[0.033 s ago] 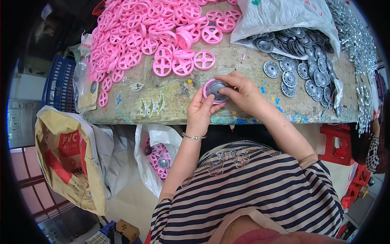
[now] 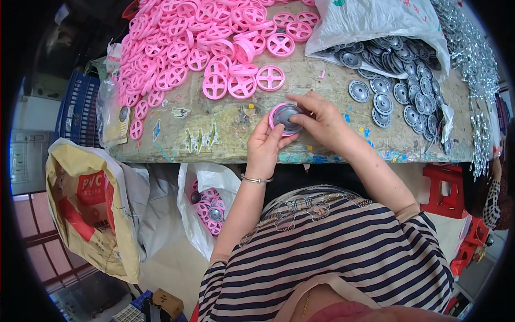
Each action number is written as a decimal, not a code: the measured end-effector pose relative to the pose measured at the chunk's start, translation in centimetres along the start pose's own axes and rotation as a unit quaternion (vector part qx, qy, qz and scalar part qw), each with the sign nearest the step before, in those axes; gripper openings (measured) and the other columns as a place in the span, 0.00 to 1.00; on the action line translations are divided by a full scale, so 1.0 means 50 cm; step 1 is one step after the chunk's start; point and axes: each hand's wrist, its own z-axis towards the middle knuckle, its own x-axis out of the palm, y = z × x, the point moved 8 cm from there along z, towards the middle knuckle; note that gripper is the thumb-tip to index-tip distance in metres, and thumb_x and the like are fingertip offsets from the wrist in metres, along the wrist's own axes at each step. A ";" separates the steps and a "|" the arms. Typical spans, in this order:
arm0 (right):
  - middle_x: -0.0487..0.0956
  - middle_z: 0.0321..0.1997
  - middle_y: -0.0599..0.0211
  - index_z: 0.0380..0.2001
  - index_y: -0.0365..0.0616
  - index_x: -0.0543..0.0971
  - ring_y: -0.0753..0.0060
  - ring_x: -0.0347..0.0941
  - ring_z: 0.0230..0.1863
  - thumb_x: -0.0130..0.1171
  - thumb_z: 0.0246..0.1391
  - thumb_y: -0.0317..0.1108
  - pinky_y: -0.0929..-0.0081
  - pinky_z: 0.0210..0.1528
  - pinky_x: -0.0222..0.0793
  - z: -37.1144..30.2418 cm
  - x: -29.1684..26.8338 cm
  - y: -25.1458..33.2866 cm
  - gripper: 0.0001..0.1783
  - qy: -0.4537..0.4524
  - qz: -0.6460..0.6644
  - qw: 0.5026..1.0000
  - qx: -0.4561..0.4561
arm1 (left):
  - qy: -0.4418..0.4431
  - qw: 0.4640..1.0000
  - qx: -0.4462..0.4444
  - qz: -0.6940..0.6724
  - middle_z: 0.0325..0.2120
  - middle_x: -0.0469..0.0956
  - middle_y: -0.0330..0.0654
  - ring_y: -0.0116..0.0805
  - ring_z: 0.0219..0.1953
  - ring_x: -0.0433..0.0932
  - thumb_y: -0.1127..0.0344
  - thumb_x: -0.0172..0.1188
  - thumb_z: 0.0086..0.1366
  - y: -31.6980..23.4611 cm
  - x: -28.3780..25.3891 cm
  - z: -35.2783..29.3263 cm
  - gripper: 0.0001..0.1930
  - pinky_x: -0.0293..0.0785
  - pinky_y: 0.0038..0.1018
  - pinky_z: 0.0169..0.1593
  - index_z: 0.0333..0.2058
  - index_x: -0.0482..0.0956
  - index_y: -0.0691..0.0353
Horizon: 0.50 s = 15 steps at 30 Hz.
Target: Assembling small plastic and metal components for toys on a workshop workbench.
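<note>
Thumb and fingers of the left hand grip a pink wheel from the near-left side; the right hand closes on the grey disc in it, its thumb covering part. Whether the disc is fully seated cannot be told. Beyond the hands, pink wheels heap leftward; rightward, grey discs spill from a white bag, its depths hidden. Beneath lies a worn, paint-flecked table. Past the right forearm, a red stool shows partly.
</note>
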 end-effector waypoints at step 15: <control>0.77 0.35 0.61 0.38 0.37 0.79 0.71 0.73 0.34 0.62 0.50 0.34 0.72 0.38 0.69 -0.009 0.052 -0.072 0.13 0.056 0.092 0.986 0.125 | -0.011 0.999 0.036 0.039 0.47 0.72 0.45 0.32 0.45 0.76 0.70 0.46 0.70 -0.014 -0.009 -0.016 0.19 0.81 0.30 0.45 0.57 0.63 0.69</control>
